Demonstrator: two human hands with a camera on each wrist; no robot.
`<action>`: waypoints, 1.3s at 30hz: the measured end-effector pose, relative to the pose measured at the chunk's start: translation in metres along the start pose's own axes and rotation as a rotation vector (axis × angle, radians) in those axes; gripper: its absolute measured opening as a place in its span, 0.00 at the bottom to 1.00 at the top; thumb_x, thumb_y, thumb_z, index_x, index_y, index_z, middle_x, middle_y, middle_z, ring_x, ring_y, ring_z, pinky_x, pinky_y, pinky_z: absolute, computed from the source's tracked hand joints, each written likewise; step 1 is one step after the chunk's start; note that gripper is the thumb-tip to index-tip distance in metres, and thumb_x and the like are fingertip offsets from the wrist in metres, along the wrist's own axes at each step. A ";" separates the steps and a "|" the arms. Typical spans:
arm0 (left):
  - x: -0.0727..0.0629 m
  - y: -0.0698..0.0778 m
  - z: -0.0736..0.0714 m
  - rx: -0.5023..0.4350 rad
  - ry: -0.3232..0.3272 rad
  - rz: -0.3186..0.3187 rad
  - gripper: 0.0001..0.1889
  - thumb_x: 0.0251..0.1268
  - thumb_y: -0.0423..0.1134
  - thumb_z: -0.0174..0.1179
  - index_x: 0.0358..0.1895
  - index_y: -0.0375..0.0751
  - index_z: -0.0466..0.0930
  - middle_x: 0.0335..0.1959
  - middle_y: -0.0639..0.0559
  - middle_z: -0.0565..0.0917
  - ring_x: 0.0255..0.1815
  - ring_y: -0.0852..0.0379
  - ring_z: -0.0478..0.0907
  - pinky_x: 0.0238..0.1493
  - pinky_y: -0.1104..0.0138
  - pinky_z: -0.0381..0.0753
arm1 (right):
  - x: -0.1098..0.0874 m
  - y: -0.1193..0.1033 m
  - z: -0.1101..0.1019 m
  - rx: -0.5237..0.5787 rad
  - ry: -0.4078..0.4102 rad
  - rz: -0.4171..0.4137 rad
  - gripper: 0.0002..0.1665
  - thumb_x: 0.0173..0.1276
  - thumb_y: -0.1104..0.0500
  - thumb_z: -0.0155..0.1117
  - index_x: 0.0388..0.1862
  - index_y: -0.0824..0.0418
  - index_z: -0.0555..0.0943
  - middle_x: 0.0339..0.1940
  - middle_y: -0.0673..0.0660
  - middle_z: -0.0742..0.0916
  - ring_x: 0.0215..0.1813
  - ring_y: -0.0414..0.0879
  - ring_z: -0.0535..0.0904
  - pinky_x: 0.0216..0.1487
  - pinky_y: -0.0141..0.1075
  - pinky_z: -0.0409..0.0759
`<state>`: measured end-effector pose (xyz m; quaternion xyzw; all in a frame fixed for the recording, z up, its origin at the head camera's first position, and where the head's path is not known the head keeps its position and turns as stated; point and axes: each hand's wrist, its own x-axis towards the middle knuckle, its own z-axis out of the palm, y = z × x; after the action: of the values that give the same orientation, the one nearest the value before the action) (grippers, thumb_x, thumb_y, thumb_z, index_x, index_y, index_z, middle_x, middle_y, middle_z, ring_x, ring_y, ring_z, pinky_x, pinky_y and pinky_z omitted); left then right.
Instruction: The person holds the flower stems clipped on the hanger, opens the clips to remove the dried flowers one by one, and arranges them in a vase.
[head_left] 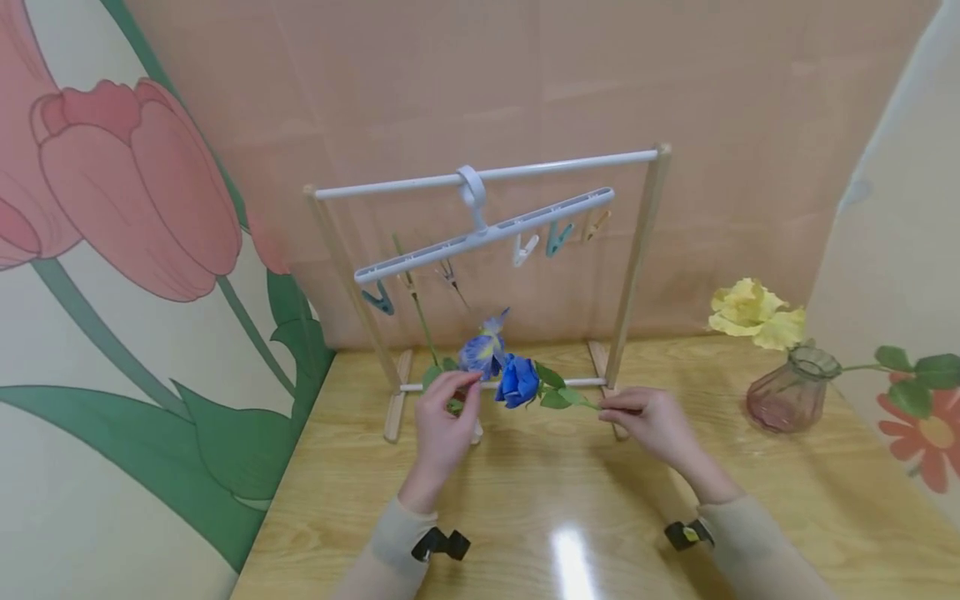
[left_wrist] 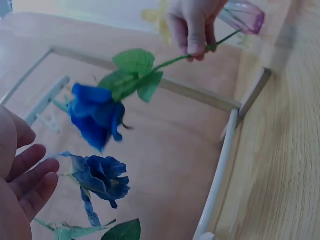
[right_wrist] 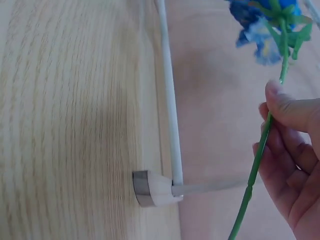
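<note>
A blue rose (head_left: 517,381) with green leaves lies sideways in front of the rack. My right hand (head_left: 651,421) pinches its green stem (right_wrist: 256,165) between thumb and fingers, with the bloom pointing left. My left hand (head_left: 447,421) is raised close to the bloom, and in the left wrist view its loosely bent fingers (left_wrist: 35,177) hold nothing. Behind the rose, a blue-purple iris (head_left: 482,354) hangs head down from a clothespin (head_left: 447,273) on the white hanger (head_left: 483,236). Another green stem (head_left: 423,321) hangs to its left, its lower end partly hidden by my left hand.
The hanger hooks over the white bar of a wooden-legged rack (head_left: 636,267). White (head_left: 525,248), teal (head_left: 558,239) and yellow clothespins (head_left: 597,225) hang at its right, a dark teal clothespin (head_left: 378,297) at its left. A pink glass vase (head_left: 791,392) holding a yellow flower (head_left: 756,312) stands right.
</note>
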<state>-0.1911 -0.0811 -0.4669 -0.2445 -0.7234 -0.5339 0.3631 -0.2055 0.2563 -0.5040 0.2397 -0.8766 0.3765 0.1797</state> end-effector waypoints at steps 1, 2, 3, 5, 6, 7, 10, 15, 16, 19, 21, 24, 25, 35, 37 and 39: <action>0.000 0.001 -0.001 -0.005 0.014 -0.017 0.10 0.62 0.15 0.67 0.45 0.26 0.88 0.39 0.36 0.89 0.35 0.44 0.84 0.36 0.64 0.88 | -0.001 0.002 -0.002 0.012 0.010 0.001 0.09 0.61 0.67 0.83 0.40 0.60 0.95 0.37 0.55 0.93 0.35 0.41 0.89 0.32 0.28 0.86; 0.000 0.003 -0.002 -0.007 0.023 -0.032 0.10 0.62 0.14 0.67 0.45 0.25 0.88 0.39 0.35 0.88 0.35 0.43 0.84 0.37 0.65 0.87 | -0.002 0.003 -0.003 0.020 0.020 0.001 0.09 0.61 0.68 0.83 0.40 0.60 0.95 0.37 0.54 0.93 0.35 0.39 0.89 0.31 0.27 0.85; 0.001 0.006 -0.004 -0.006 0.032 -0.051 0.10 0.62 0.14 0.66 0.45 0.24 0.88 0.39 0.34 0.88 0.35 0.42 0.84 0.37 0.66 0.87 | -0.003 0.005 -0.005 0.033 0.030 0.001 0.09 0.61 0.68 0.83 0.40 0.60 0.95 0.36 0.54 0.93 0.34 0.38 0.88 0.31 0.27 0.85; 0.002 0.013 -0.007 -0.006 0.048 -0.086 0.10 0.62 0.14 0.66 0.44 0.23 0.87 0.38 0.34 0.88 0.34 0.41 0.83 0.37 0.65 0.86 | -0.005 0.007 -0.008 0.048 0.054 0.003 0.09 0.61 0.69 0.82 0.40 0.60 0.95 0.36 0.53 0.93 0.34 0.36 0.88 0.32 0.25 0.84; 0.003 0.016 -0.009 -0.006 0.053 -0.107 0.09 0.63 0.14 0.65 0.44 0.23 0.87 0.38 0.34 0.88 0.34 0.41 0.83 0.37 0.65 0.86 | -0.005 0.007 -0.009 0.059 0.069 0.005 0.09 0.61 0.70 0.82 0.40 0.61 0.94 0.36 0.53 0.93 0.35 0.35 0.88 0.32 0.24 0.84; 0.003 0.017 -0.010 -0.008 0.060 -0.126 0.09 0.63 0.14 0.65 0.44 0.22 0.87 0.38 0.34 0.88 0.34 0.41 0.83 0.37 0.64 0.86 | -0.006 0.007 -0.011 0.071 0.087 0.015 0.09 0.61 0.70 0.81 0.40 0.61 0.94 0.36 0.53 0.93 0.35 0.34 0.87 0.33 0.24 0.83; 0.001 0.012 -0.013 -0.011 0.078 -0.183 0.08 0.65 0.15 0.65 0.44 0.22 0.87 0.39 0.34 0.88 0.35 0.42 0.84 0.38 0.63 0.86 | -0.008 0.007 -0.015 0.100 0.168 0.049 0.10 0.61 0.72 0.81 0.39 0.60 0.94 0.36 0.54 0.93 0.37 0.31 0.87 0.36 0.22 0.83; -0.008 -0.013 -0.015 -0.015 0.093 -0.260 0.08 0.68 0.19 0.66 0.46 0.26 0.89 0.42 0.31 0.89 0.36 0.47 0.84 0.40 0.68 0.84 | -0.010 0.005 -0.023 0.158 0.335 0.111 0.10 0.60 0.75 0.80 0.38 0.65 0.93 0.36 0.52 0.93 0.37 0.28 0.86 0.38 0.20 0.82; -0.010 -0.016 -0.016 -0.020 0.095 -0.278 0.08 0.68 0.20 0.66 0.47 0.28 0.89 0.42 0.33 0.89 0.36 0.49 0.84 0.40 0.69 0.83 | -0.010 0.006 -0.025 0.182 0.368 0.124 0.10 0.60 0.77 0.80 0.39 0.67 0.92 0.36 0.50 0.93 0.37 0.28 0.86 0.38 0.20 0.82; -0.011 -0.021 -0.021 -0.045 0.107 -0.329 0.07 0.70 0.23 0.67 0.47 0.32 0.90 0.40 0.38 0.90 0.36 0.54 0.84 0.41 0.72 0.82 | -0.010 0.006 -0.032 0.255 0.459 0.158 0.11 0.60 0.79 0.77 0.41 0.73 0.90 0.36 0.43 0.92 0.36 0.28 0.86 0.38 0.20 0.83; -0.011 -0.023 -0.024 -0.066 0.121 -0.355 0.07 0.71 0.25 0.67 0.48 0.32 0.90 0.38 0.39 0.90 0.36 0.54 0.84 0.41 0.73 0.82 | -0.010 0.006 -0.038 0.299 0.503 0.178 0.11 0.61 0.80 0.76 0.43 0.76 0.89 0.37 0.40 0.92 0.36 0.29 0.88 0.38 0.21 0.84; -0.009 -0.026 -0.030 -0.083 0.150 -0.384 0.07 0.73 0.27 0.67 0.48 0.32 0.90 0.37 0.40 0.90 0.36 0.52 0.85 0.41 0.73 0.82 | -0.012 0.005 -0.048 0.316 0.550 0.224 0.11 0.65 0.77 0.75 0.46 0.77 0.88 0.38 0.37 0.92 0.37 0.30 0.89 0.39 0.22 0.84; -0.008 -0.027 -0.032 -0.086 0.162 -0.389 0.07 0.73 0.27 0.67 0.49 0.32 0.90 0.37 0.39 0.89 0.36 0.50 0.85 0.41 0.73 0.82 | -0.012 0.005 -0.051 0.316 0.566 0.239 0.11 0.66 0.76 0.75 0.47 0.76 0.88 0.38 0.36 0.92 0.37 0.30 0.89 0.39 0.22 0.84; 0.002 -0.036 -0.051 -0.096 0.289 -0.436 0.08 0.73 0.19 0.61 0.49 0.19 0.85 0.37 0.27 0.86 0.37 0.42 0.86 0.40 0.75 0.84 | -0.018 0.012 -0.080 0.286 0.755 0.287 0.12 0.67 0.73 0.75 0.48 0.79 0.87 0.38 0.39 0.92 0.36 0.30 0.89 0.39 0.21 0.84; 0.004 -0.034 -0.054 -0.087 0.305 -0.439 0.08 0.72 0.18 0.61 0.49 0.19 0.85 0.35 0.29 0.87 0.36 0.48 0.86 0.40 0.75 0.85 | -0.019 0.014 -0.086 0.255 0.782 0.289 0.12 0.68 0.72 0.75 0.48 0.78 0.87 0.37 0.36 0.91 0.34 0.28 0.88 0.34 0.19 0.82; 0.004 -0.032 -0.056 -0.071 0.317 -0.447 0.08 0.72 0.19 0.62 0.49 0.21 0.86 0.36 0.32 0.88 0.35 0.52 0.86 0.40 0.75 0.85 | -0.020 0.014 -0.092 0.330 0.808 0.290 0.12 0.68 0.73 0.74 0.47 0.80 0.86 0.36 0.40 0.92 0.28 0.29 0.86 0.27 0.20 0.79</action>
<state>-0.2025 -0.1444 -0.4741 -0.0049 -0.6744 -0.6574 0.3361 -0.1841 0.3393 -0.4618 -0.0260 -0.6891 0.5956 0.4121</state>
